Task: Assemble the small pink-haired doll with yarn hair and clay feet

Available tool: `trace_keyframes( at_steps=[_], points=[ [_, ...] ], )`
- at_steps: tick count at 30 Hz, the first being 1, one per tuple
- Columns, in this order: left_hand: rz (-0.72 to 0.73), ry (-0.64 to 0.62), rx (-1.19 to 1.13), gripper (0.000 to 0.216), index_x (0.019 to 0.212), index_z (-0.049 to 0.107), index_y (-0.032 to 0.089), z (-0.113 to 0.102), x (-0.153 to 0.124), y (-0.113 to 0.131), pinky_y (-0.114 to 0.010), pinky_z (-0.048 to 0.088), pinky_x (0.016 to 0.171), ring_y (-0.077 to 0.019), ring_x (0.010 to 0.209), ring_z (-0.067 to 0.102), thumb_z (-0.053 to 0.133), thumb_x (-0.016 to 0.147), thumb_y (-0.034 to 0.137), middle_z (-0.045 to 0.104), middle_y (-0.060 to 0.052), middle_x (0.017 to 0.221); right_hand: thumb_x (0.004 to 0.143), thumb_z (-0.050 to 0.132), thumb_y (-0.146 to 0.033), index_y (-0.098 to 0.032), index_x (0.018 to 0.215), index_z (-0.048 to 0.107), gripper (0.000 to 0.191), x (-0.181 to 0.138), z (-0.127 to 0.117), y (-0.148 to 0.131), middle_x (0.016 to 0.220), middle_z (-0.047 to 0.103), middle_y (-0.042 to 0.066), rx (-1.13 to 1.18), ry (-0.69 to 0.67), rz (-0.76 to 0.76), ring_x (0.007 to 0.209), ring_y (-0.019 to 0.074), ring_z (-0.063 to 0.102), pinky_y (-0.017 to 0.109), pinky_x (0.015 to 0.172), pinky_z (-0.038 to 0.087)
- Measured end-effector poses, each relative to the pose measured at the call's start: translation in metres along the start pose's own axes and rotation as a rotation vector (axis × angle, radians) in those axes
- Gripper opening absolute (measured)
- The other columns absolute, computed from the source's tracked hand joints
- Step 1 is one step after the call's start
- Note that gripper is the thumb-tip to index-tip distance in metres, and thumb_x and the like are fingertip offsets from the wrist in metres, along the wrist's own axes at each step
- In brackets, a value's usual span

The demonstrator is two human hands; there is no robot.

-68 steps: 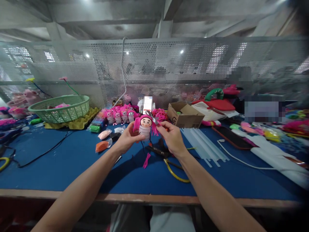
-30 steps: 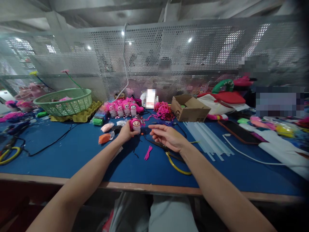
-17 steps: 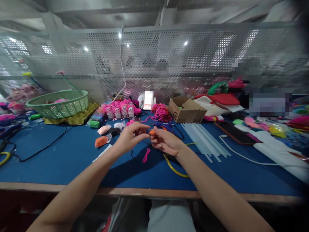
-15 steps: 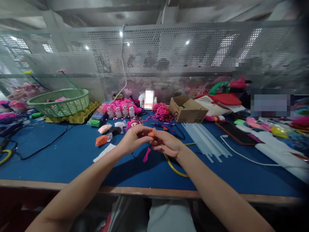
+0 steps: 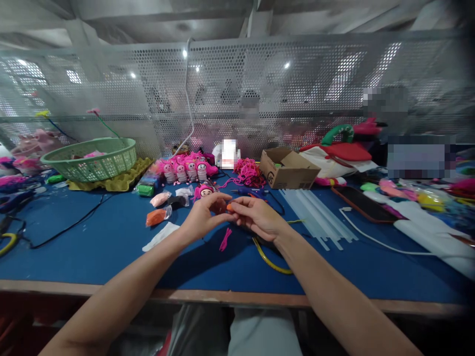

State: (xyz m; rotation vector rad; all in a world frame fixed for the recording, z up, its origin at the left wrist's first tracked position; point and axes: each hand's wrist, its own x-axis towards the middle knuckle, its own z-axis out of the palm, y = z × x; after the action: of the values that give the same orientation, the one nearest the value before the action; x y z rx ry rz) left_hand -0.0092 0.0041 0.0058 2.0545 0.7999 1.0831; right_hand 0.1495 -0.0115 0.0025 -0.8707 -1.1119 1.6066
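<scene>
A small orange lump (image 5: 229,207), apparently modelling clay, is pinched between the thumb and fingers of my right hand (image 5: 260,216). My left hand (image 5: 203,213) curves around its left side, thumb and forefinger apart; whether a fingertip touches the lump I cannot tell. Just behind my left hand lies a pink-hooded doll head (image 5: 205,192) with a face. A bundle of pink cord (image 5: 224,239) rests on the blue table below my hands. Left of my left hand are an orange clay packet (image 5: 158,216), a pale peach packet (image 5: 160,199) and a black packet (image 5: 177,200).
Several pink dolls (image 5: 185,170) stand behind, near tangled pink yarn (image 5: 249,170) and a cardboard box (image 5: 288,170). A glue gun (image 5: 256,193) lies behind my right hand. Translucent sticks (image 5: 315,215) and a phone (image 5: 365,203) are rightward; a green basket (image 5: 91,165) is at left.
My left thumb and forefinger have spread apart. My right hand has turned, its fingertips now pinching the orange lump, which has shifted slightly left.
</scene>
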Motion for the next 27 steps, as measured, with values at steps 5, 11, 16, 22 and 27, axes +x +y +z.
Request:
trace_keyframes(
  at_steps=[5,11,16,22,27],
  points=[
    [0.036,0.051,0.107,0.017,0.083,0.062,0.014,0.0,0.0011,-0.0039,-0.023,0.043,0.061,-0.0128,0.066,0.055,0.058,0.072,0.027,0.061,-0.004,0.074,0.057,0.074,-0.026,-0.014,0.071,0.06,0.023,-0.0001,-0.0008,-0.0012,0.063,0.062,-0.001,-0.001,0.028,0.02,0.053,0.0053,0.056,0.015,0.05,0.045],
    [0.106,0.068,0.244,0.013,0.079,0.061,0.016,0.0008,-0.001,-0.0015,-0.023,0.043,0.061,-0.0125,0.066,0.055,0.054,0.075,0.026,0.062,-0.004,0.071,0.058,0.073,-0.025,-0.014,0.069,0.059,0.021,-0.0008,0.0,-0.0026,0.059,0.063,0.0,-0.064,0.068,0.026,0.053,0.0072,0.059,0.016,0.051,0.047],
    [0.068,0.078,0.219,0.014,0.08,0.061,0.016,0.0027,-0.0022,0.0022,-0.022,0.044,0.059,-0.012,0.064,0.056,0.054,0.074,0.026,0.063,-0.003,0.07,0.058,0.073,-0.022,-0.013,0.067,0.059,0.019,-0.0017,0.0028,-0.0033,0.053,0.061,-0.001,-0.088,0.115,0.016,0.047,0.0052,0.056,0.014,0.048,0.045],
    [0.049,0.109,0.184,0.015,0.079,0.061,0.015,0.0033,-0.0022,0.0003,-0.022,0.044,0.059,-0.0121,0.064,0.056,0.055,0.074,0.028,0.063,-0.003,0.071,0.061,0.071,-0.029,-0.015,0.072,0.058,0.022,-0.0019,0.0027,-0.0031,0.06,0.063,-0.001,-0.033,0.072,-0.011,0.05,0.0059,0.058,0.015,0.048,0.046],
    [0.017,0.076,0.082,0.015,0.083,0.059,0.015,0.0035,-0.0013,-0.0004,-0.024,0.046,0.065,-0.0128,0.069,0.057,0.058,0.072,0.026,0.062,-0.003,0.076,0.058,0.073,-0.026,-0.015,0.072,0.056,0.024,-0.0012,0.003,-0.0025,0.059,0.063,0.0,-0.064,0.07,-0.007,0.051,0.0074,0.059,0.016,0.049,0.046]
  ],
)
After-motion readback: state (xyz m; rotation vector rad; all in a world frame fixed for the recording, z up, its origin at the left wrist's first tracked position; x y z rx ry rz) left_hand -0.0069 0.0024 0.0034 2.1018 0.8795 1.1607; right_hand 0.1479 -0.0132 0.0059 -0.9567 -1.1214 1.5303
